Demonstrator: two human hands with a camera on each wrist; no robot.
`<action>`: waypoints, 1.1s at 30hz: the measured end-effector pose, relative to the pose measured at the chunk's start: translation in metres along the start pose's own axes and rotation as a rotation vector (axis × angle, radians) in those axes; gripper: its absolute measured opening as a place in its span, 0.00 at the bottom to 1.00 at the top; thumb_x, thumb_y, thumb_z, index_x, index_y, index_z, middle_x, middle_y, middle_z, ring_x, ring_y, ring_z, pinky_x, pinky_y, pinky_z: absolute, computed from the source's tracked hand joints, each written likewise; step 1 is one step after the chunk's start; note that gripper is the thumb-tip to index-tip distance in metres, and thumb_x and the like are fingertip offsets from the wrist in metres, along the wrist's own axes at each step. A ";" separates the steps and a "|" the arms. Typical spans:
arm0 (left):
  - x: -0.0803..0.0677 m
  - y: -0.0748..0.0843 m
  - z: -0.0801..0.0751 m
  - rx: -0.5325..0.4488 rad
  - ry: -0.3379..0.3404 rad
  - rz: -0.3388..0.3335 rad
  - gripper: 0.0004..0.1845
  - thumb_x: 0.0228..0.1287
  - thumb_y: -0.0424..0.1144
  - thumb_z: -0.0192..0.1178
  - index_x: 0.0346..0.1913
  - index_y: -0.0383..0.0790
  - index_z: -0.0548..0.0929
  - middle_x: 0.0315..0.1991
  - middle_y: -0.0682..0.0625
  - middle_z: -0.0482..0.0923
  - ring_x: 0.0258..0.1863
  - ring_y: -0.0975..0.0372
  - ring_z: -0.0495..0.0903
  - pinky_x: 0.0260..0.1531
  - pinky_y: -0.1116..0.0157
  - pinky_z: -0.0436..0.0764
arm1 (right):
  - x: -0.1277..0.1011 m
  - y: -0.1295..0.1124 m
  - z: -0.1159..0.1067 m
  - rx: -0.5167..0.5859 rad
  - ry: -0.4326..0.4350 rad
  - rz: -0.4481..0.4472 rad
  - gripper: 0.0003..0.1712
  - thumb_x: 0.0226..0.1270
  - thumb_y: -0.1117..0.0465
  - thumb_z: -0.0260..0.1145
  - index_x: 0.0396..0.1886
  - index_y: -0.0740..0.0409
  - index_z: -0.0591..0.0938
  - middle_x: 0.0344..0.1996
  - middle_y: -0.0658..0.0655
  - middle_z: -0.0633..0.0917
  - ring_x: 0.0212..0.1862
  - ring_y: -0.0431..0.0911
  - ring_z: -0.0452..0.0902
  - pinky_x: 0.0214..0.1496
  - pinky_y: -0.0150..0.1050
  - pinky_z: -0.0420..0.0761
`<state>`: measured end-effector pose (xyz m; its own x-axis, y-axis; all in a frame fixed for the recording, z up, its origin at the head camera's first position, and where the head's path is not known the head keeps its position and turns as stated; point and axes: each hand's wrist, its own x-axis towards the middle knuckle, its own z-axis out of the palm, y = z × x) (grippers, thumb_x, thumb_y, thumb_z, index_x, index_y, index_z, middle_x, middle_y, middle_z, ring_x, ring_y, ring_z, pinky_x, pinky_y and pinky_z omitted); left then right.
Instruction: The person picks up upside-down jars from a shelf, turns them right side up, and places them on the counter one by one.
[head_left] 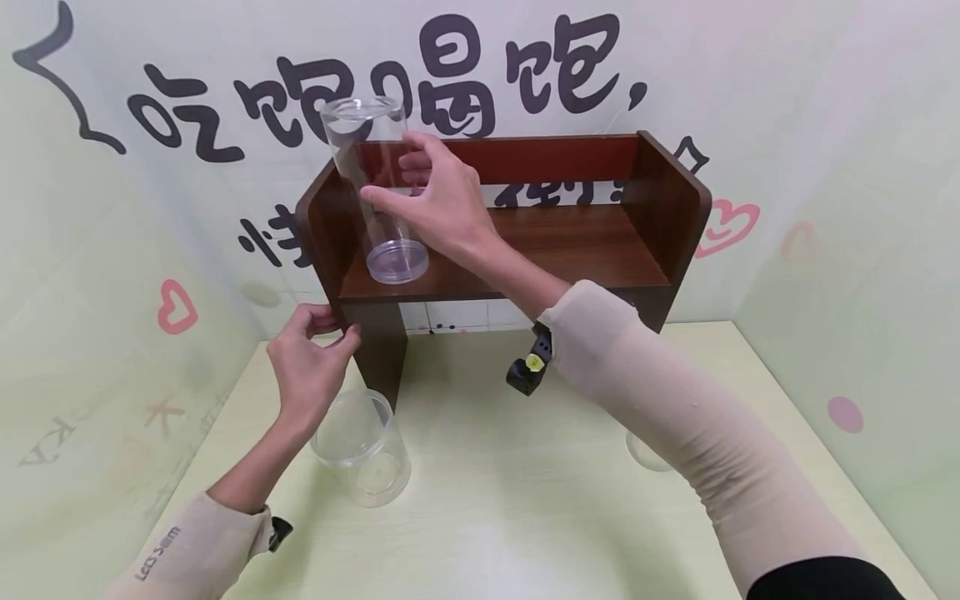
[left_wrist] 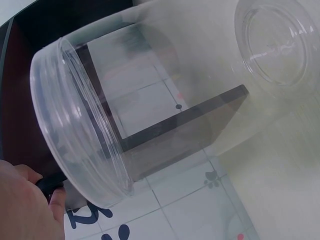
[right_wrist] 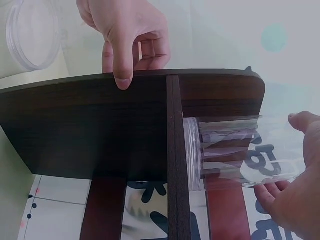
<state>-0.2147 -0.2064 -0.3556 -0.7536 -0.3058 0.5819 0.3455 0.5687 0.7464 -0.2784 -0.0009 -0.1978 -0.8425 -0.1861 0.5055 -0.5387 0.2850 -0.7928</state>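
On the wooden shelf [head_left: 570, 246] your right hand [head_left: 442, 200] gripped the tall clear jar [head_left: 375, 187], standing but unreleased; your left hand [head_left: 311, 362] pinched the shelf's left side, and the short jar [head_left: 363, 446] waited on the table [head_left: 525, 517].

we wear long, close-fitting beige sleeves on both arms, each ending at the wrist and leaving our left hand [head_left: 309, 367] and right hand [head_left: 438, 200] bare. the left sleeve carries small dark lettering near the cuff, which seems to read "lets slim", though the print is too small to be sure. a black top shows above the right sleeve. a small black device sits at each wrist; the right one has a yellow spot on it.
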 end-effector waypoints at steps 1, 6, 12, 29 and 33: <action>0.000 0.000 0.000 -0.001 0.000 0.001 0.11 0.60 0.28 0.71 0.45 0.28 0.85 0.40 0.37 0.91 0.33 0.83 0.80 0.53 0.78 0.75 | -0.001 0.000 -0.001 0.003 0.000 -0.002 0.46 0.62 0.53 0.81 0.76 0.57 0.72 0.62 0.59 0.84 0.60 0.45 0.84 0.59 0.32 0.84; 0.000 0.000 0.001 -0.005 0.004 0.001 0.11 0.60 0.28 0.71 0.45 0.28 0.85 0.40 0.36 0.91 0.33 0.83 0.80 0.54 0.77 0.74 | -0.007 -0.003 -0.005 0.013 0.002 -0.014 0.45 0.62 0.53 0.82 0.75 0.58 0.72 0.61 0.59 0.85 0.60 0.44 0.84 0.59 0.31 0.84; 0.000 0.000 0.003 -0.008 0.002 0.006 0.12 0.59 0.28 0.72 0.45 0.29 0.86 0.40 0.37 0.91 0.33 0.81 0.81 0.54 0.77 0.74 | -0.019 -0.005 -0.013 0.005 -0.006 -0.046 0.43 0.64 0.53 0.81 0.75 0.58 0.73 0.62 0.59 0.85 0.61 0.46 0.84 0.60 0.33 0.84; 0.001 -0.001 0.003 0.005 0.006 0.025 0.12 0.59 0.28 0.72 0.45 0.28 0.85 0.40 0.36 0.90 0.32 0.86 0.78 0.52 0.78 0.73 | -0.063 -0.016 -0.047 0.110 -0.009 -0.106 0.41 0.62 0.58 0.81 0.72 0.62 0.74 0.55 0.58 0.87 0.56 0.47 0.86 0.59 0.34 0.85; 0.000 -0.001 0.002 0.003 0.007 0.016 0.12 0.59 0.28 0.71 0.45 0.28 0.85 0.40 0.36 0.91 0.33 0.85 0.78 0.52 0.78 0.74 | -0.074 -0.014 -0.057 0.128 -0.015 -0.100 0.39 0.63 0.59 0.81 0.71 0.61 0.75 0.54 0.57 0.87 0.55 0.46 0.86 0.60 0.35 0.85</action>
<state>-0.2166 -0.2054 -0.3567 -0.7436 -0.3020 0.5965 0.3560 0.5762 0.7357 -0.2086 0.0619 -0.2043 -0.7842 -0.2218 0.5795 -0.6139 0.1421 -0.7765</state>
